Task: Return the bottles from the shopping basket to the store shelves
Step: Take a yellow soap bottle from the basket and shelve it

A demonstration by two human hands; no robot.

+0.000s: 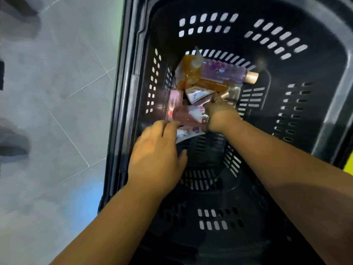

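Observation:
A deep black shopping basket (324, 104) stands on the floor with several bottles piled at its bottom. An amber bottle (189, 73) with a clear pump top lies at the far side, and a purple bottle (223, 72) with a copper cap lies across it. A pink bottle (188, 116) lies nearer me. My right hand (219, 115) reaches down into the pile, its fingers hidden among the bottles, so its hold is unclear. My left hand (158, 152) hovers over the basket's left side with fingers spread, its fingertips at the pink bottle's edge.
Grey floor tiles (57, 92) lie to the left of the basket. Dark shapes (13, 142) sit at the far left edge. A yellow patch (348, 161) shows at the right edge. The basket walls are tall and perforated.

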